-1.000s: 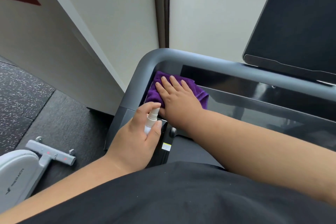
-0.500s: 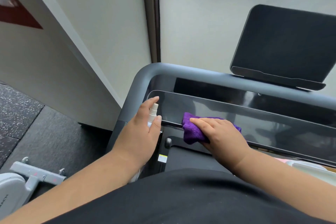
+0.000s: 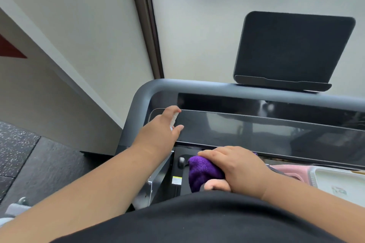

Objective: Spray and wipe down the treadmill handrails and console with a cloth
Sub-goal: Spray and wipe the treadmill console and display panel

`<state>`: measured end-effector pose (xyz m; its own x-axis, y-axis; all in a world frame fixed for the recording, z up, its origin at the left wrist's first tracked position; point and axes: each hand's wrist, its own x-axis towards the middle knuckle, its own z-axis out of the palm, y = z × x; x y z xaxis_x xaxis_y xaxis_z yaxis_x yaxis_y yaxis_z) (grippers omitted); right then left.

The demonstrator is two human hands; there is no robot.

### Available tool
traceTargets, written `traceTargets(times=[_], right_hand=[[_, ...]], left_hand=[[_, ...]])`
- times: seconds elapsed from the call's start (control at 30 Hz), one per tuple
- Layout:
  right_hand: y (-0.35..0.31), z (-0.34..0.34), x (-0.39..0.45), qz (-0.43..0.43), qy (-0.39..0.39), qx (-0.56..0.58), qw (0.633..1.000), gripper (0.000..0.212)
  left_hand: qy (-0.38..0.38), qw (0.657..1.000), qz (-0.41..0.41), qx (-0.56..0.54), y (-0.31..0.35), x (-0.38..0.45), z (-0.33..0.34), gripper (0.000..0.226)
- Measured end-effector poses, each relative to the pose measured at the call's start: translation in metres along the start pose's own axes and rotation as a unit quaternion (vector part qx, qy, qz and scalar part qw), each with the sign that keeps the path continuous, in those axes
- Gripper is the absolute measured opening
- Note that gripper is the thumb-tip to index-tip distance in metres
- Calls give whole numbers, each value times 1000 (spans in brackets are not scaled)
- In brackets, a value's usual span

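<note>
The treadmill's grey handrail [image 3: 217, 87] curves from the left side across the top of a long glossy black console panel [image 3: 256, 130]. My left hand [image 3: 160, 130] holds a small white spray bottle [image 3: 173, 119] over the panel's left end, forefinger on its top. My right hand [image 3: 235, 167] grips a bunched purple cloth [image 3: 201, 169] just below the panel's near edge, close to my body. Most of the bottle is hidden inside my hand.
A dark tablet holder [image 3: 292, 51] stands on the rail at the back right. A pink object [image 3: 286, 171] and a white tray [image 3: 339, 183] lie at the right. White walls stand behind; speckled rubber floor [image 3: 29, 156] lies to the left.
My right hand pulled the purple cloth off the console's left corner, down and back toward my body. My left hand moved the spray bottle up over the panel's left end.
</note>
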<state>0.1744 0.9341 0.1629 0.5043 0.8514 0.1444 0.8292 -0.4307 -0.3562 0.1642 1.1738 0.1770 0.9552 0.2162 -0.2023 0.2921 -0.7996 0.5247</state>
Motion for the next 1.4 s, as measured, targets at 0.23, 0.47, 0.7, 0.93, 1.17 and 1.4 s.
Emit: traceTargets(times=[0.23,0.47,0.7,0.93,1.17,1.4], right_hand=[[3,1,-11,33,-14,29,999,74],[12,-5,-27,68,-19,41,997,73],[28,-17,-63,135,-51,66,987,83],[53,-38,-113,208,-74,97,971,92],[84,-62,-159,239,-61,110,963,85],[113,-80,-218,270,-17,125,955,76]], left_hand=[[-10,1000,4,14,14,6,7,32],[-4,1000,13,-23,33,-4,10,44],[-68,996,61,2,93,1,44,41],[-74,997,29,7,141,9,73,38],[-122,990,69,0,196,4,105,43],[-141,984,106,36,269,11,151,36]])
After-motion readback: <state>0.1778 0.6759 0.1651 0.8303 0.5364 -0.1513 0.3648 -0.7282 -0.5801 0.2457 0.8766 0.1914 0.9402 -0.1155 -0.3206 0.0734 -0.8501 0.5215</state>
